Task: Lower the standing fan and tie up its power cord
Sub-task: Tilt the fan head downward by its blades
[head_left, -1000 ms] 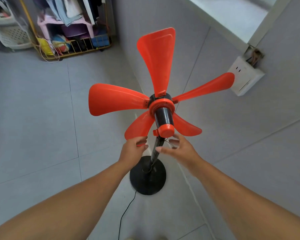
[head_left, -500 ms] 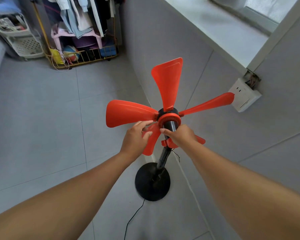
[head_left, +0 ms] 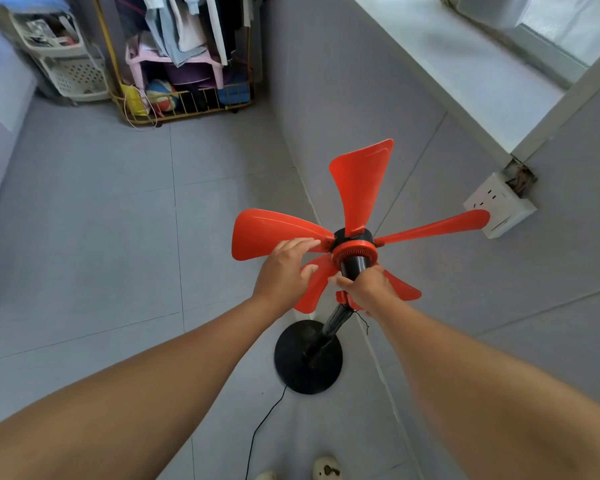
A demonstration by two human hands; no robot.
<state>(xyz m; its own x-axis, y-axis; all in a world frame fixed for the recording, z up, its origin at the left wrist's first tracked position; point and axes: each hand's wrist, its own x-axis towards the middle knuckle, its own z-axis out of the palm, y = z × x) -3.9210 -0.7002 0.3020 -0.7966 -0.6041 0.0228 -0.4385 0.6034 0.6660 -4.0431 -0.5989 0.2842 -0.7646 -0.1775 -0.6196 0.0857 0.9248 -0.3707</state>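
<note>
Fingers: those of the right hand [head_left: 368, 287] are wrapped round the black motor neck of the fan [head_left: 355, 247], just under the red hub; those of the left hand [head_left: 284, 271] are spread loose, resting against the near left blade and clasping nothing.
Slippers: two pale toes [head_left: 326, 468] show at the bottom edge, close to the cord.
Power cord: a thin black power cord [head_left: 260, 427] trails over the grey floor tiles [head_left: 84, 254] from the base towards the person, lying loose and not yet tied.
Base: a round black base [head_left: 298, 358] sits flat on the floor, right by the foot of the wall.
Pole: a short black pole [head_left: 336, 318] leans up from it to the head.
Look of the fan: five bare orange-red blades with no guard, head tipped up.
Step in hand: lowering, I'd say; the head is held steady before pressing down.
Next move: probably push the head down along the pole, keeping the blades from turning.
Wall socket: a white wall socket [head_left: 499, 206] sits beyond the right blade tip.
Far corner: a clothes rack [head_left: 187, 64] stands well apart.
</note>
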